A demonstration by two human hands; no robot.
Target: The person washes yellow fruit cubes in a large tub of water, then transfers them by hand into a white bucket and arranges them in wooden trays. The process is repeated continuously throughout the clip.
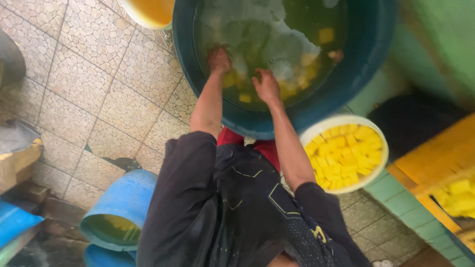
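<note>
A large dark teal tub point(356, 74) holds cloudy, foamy water with yellow cubes point(325, 35) floating and sunk in it. Both my arms reach into it. My left hand point(219, 60) is dipped in the water near the tub's left side, its fingers under the surface. My right hand point(267, 86) is in the water close to the near rim, over a few sunken yellow cubes point(245, 98). Whether either hand holds anything is hidden by the water. My dark shirt fills the bottom of the view.
A white bucket point(316, 129) full of yellow cubes stands right of my right arm. A blue bucket point(123, 195) with yellowish liquid sits lower left. A pale bucket point(143, 20) is at the top. A yellow wooden tray point(440, 158) rests on a green tiled ledge point(401, 202).
</note>
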